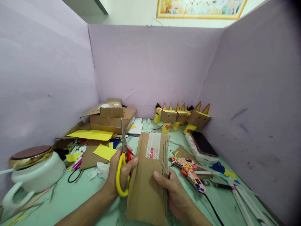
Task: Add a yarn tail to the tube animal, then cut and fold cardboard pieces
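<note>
Between both hands, cardboard piece (147, 185); scissors (122, 163) in left hand (119, 174)

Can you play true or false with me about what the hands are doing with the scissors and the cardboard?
1. The left hand holds yellow-handled scissors. True.
2. The scissors point down at the table. False: their blades point up and away from the person.
3. The right hand grips the cardboard piece at its right edge. True.
4. The glue gun is in the right hand. False: it lies on the green table, right of the cardboard.
5. Little cardboard figures stand by the back wall. True.
</note>
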Available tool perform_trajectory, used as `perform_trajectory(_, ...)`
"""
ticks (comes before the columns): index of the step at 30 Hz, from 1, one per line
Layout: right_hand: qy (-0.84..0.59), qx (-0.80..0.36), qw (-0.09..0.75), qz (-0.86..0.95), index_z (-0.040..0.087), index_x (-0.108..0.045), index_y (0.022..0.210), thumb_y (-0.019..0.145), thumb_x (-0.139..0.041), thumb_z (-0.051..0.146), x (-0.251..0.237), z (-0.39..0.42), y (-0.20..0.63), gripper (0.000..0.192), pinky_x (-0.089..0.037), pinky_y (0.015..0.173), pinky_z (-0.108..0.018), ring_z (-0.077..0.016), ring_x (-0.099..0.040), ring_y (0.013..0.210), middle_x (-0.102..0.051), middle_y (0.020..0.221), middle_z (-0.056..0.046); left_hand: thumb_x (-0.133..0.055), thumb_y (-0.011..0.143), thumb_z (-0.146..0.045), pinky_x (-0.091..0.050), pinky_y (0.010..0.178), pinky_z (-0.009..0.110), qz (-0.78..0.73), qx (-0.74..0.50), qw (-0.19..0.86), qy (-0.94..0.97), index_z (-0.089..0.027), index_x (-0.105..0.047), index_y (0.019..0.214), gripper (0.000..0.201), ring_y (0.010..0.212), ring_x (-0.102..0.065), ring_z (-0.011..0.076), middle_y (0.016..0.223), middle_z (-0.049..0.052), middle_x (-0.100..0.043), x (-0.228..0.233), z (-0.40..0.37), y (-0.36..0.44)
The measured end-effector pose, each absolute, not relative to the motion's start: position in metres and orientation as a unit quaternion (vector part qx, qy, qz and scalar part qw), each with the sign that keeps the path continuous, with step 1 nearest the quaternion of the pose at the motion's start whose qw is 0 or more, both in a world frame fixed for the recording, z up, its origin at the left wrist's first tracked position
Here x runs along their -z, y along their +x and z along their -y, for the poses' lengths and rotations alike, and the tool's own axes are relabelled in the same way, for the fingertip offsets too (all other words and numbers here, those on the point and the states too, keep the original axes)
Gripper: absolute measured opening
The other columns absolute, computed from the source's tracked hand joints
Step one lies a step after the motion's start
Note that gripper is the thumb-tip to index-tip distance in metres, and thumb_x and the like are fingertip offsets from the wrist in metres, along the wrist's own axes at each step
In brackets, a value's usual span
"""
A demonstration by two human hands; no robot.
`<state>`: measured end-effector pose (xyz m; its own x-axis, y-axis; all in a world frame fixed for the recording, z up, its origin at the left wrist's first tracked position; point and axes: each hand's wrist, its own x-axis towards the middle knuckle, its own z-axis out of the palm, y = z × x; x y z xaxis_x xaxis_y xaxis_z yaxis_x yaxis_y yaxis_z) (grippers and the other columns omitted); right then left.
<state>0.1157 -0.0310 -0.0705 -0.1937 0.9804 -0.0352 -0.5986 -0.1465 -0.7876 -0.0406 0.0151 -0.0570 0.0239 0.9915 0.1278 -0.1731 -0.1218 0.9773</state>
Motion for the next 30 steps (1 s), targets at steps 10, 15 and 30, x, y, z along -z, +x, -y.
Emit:
perform_trajectory(10, -0.357, -0.702, 0.495, 0.366, 0.01, -0.066, 0.103, 0.064, -0.077, 0.031, 0.08, 0.034, 0.115, 0.046, -0.049, 0.082, -0.043, -0.0279, -0.068, 0.082, -0.071, 0.09, -0.014, -0.078, 0.053, -0.026, -0.042, 0.051, 0.021, -0.405, -0.571, 0.561, 0.441, -0.021, -0.048, 0.087, 0.045, 0.05, -0.052, 0.0105, 0.057, -0.008, -0.055, 0.052, -0.03, -0.044)
perform_trajectory(15, -0.29, -0.736, 0.488, 0.369, 0.01, -0.067, 0.102, 0.063, -0.077, 0.034, 0.075, 0.037, 0.109, 0.047, -0.049, 0.083, -0.043, -0.0293, -0.067, 0.086, -0.071, 0.089, -0.014, -0.081, 0.044, -0.019, -0.046, 0.055, 0.027, -0.278, -0.514, 0.754, 0.299, -0.022, -0.047, 0.084, 0.052, 0.058, -0.06, 0.0156, 0.067, -0.004, -0.062, 0.046, -0.029, -0.045)
perform_trajectory(30, -0.32, -0.647, 0.622, 0.303, 0.015, -0.066, 0.103, 0.067, -0.074, 0.028, 0.07, 0.024, 0.124, 0.039, -0.049, 0.084, -0.043, -0.0278, -0.066, 0.087, -0.071, 0.097, -0.011, -0.076, 0.056, -0.02, -0.038, 0.051, 0.018, -0.324, -0.463, 0.655, 0.502, -0.018, -0.05, 0.084, 0.038, 0.052, -0.047, 0.0068, 0.06, -0.007, -0.052, 0.053, -0.017, -0.043)
